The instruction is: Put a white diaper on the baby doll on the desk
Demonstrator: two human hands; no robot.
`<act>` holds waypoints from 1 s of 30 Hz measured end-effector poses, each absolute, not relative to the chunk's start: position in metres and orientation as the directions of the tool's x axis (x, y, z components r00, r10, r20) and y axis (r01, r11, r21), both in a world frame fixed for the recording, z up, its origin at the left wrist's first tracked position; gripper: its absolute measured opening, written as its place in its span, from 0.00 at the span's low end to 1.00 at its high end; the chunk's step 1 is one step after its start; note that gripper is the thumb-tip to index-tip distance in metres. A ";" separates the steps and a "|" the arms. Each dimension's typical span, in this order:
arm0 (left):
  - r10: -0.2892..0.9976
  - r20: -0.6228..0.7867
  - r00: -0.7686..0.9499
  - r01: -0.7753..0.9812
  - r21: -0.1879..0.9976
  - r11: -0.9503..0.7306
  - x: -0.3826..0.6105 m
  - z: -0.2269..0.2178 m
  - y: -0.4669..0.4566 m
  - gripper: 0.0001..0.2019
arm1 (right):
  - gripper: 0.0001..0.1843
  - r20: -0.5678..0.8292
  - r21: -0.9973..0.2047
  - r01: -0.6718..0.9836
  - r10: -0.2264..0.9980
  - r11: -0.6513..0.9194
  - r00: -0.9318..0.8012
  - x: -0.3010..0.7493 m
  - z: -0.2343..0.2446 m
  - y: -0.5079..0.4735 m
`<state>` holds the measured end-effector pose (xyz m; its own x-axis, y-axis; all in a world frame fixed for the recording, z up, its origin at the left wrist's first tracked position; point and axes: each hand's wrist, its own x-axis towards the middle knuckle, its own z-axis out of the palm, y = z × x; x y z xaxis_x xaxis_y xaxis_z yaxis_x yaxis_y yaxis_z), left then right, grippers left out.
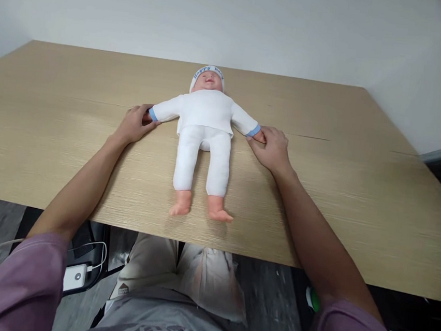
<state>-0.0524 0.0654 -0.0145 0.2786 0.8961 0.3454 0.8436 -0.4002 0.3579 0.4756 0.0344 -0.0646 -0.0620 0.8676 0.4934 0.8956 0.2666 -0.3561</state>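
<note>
My L hand [134,124] has fingers closed round one wrist of the doll [205,127]; R hand [271,148] pinches the other wrist. Doll in white suit lies face-up w/ arms spread, mid table [53,118]; feet twd near edge

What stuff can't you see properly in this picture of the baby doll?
All in the head view.
The doll's own hands: the person's left hand and right hand close over them.
Words on the hat: too small and blurry to read.
Green thing under the table: mostly hidden by the right arm.
White box under the table: too small to tell what it is.
</note>
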 end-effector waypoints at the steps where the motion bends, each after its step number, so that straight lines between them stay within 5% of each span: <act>1: 0.897 0.341 0.282 0.841 0.361 -0.402 -0.052 -0.015 0.066 0.38 | 0.24 0.492 -0.356 0.895 0.868 0.268 -0.064 0.477 -0.066 0.035; 11: 0.864 0.477 0.161 0.824 0.418 -0.384 -0.032 -0.002 0.030 0.36 | 0.37 0.558 -0.378 0.914 0.824 0.147 0.098 0.457 -0.043 -0.005; 17: 0.849 0.522 -0.076 0.777 0.565 -0.277 0.026 0.004 -0.131 0.35 | 0.34 0.668 -0.457 0.877 0.709 0.152 0.225 0.422 -0.025 -0.163; 19: 0.926 0.371 0.073 0.730 0.613 -0.303 0.038 -0.018 -0.212 0.31 | 0.31 0.679 -0.436 0.880 0.711 0.189 0.184 0.422 -0.051 -0.241; 21: 0.863 0.110 0.493 0.572 0.707 -0.416 0.047 -0.047 -0.286 0.25 | 0.22 0.708 -0.417 0.848 0.703 0.328 0.076 0.426 -0.087 -0.314; 24: 0.809 -0.084 0.582 0.397 0.898 -0.192 0.059 -0.090 -0.355 0.23 | 0.12 0.482 -0.624 0.731 0.872 0.276 0.083 0.426 -0.139 -0.389; 27: 0.908 -0.309 0.284 0.210 0.944 0.255 0.077 -0.121 -0.369 0.29 | 0.25 0.059 -0.848 0.515 0.941 -0.130 0.334 0.418 -0.170 -0.418; 30: 0.850 -0.469 0.239 0.083 0.882 0.463 0.107 -0.142 -0.352 0.35 | 0.39 -0.247 -0.867 0.311 0.879 -0.388 0.408 0.408 -0.180 -0.418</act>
<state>0.1071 -0.3525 -0.1422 0.2394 0.8502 -0.4688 0.0830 0.4632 0.8824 0.4077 -0.4185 -0.1802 0.4081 0.8790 -0.2467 0.3114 -0.3880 -0.8674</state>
